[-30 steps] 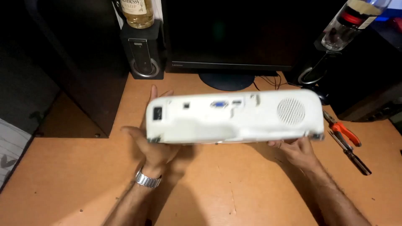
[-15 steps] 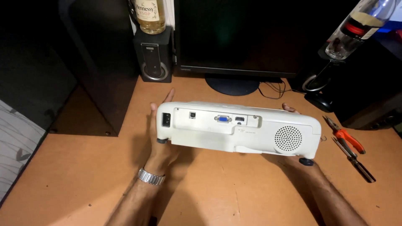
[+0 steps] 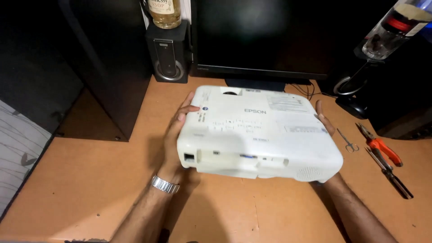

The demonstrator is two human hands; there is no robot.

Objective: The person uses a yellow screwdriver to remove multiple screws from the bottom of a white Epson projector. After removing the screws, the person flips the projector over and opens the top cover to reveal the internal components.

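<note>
Holding a white projector [image 3: 258,135] between my two hands, I have it level over the brown table [image 3: 90,180], its flat top face turned up toward me and its port side nearest me. My left hand [image 3: 176,135] clasps the left end: the fingers [image 3: 186,110] curl up over the top edge and press on the casing, while the palm lies against the side. A metal watch band [image 3: 164,184] sits on that wrist. My right hand [image 3: 325,119] is pressed flat against the right end, fingers stretched along the side wall, mostly hidden behind the body of the projector; only their upper edge shows. Both hands are closed on the casing from opposite ends, and I cannot tell whether its feet touch the table or hang just above it.

Behind the projector stands a dark monitor [image 3: 265,36] on its stand, with a small black speaker [image 3: 168,54] to its left and a glass bottle [image 3: 164,11] on top of the speaker. To my right on the table lie small scissors [image 3: 347,140], orange-handled pliers [image 3: 380,146] and a dark-handled tool [image 3: 391,175], all well apart from my right hand
</note>
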